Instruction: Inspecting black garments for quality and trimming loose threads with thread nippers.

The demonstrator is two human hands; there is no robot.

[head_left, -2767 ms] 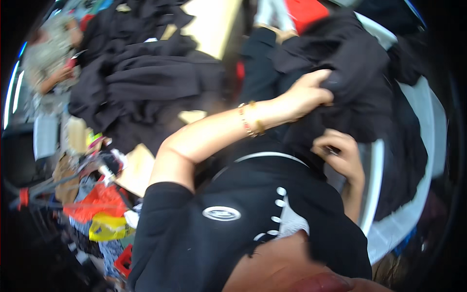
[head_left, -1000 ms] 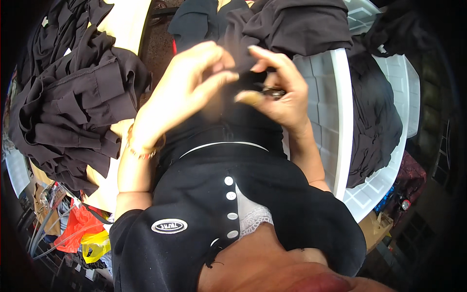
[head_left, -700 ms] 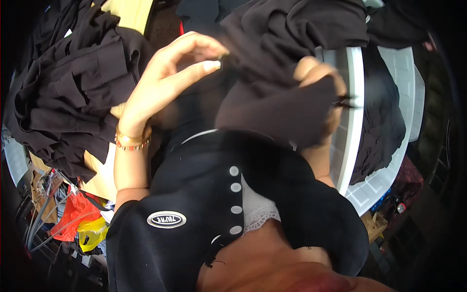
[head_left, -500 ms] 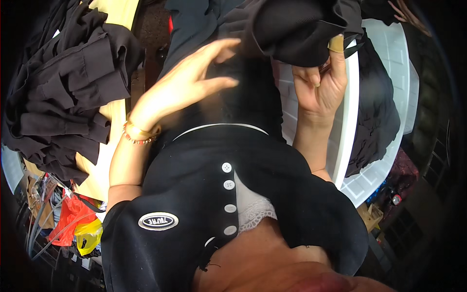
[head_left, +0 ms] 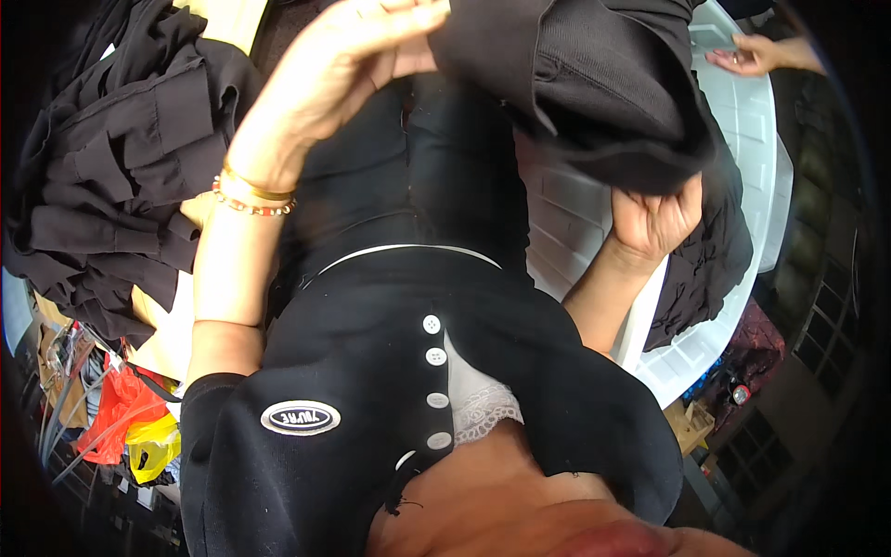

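Head view: left fisheye of head-worn pair; faces steeply down, close above black shirt (head_left: 362,316), left hand (head_left: 336,72) and right hand (head_left: 655,219) farther off.

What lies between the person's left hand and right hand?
In the head view, a dark garment lies between the left hand and the right hand.

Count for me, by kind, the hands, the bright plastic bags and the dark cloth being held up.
Hands: 3 (left hand, right hand, another person's hand)
Bags: 2 (red bag, yellow bag)
Held dark cloth: 1
Total: 6
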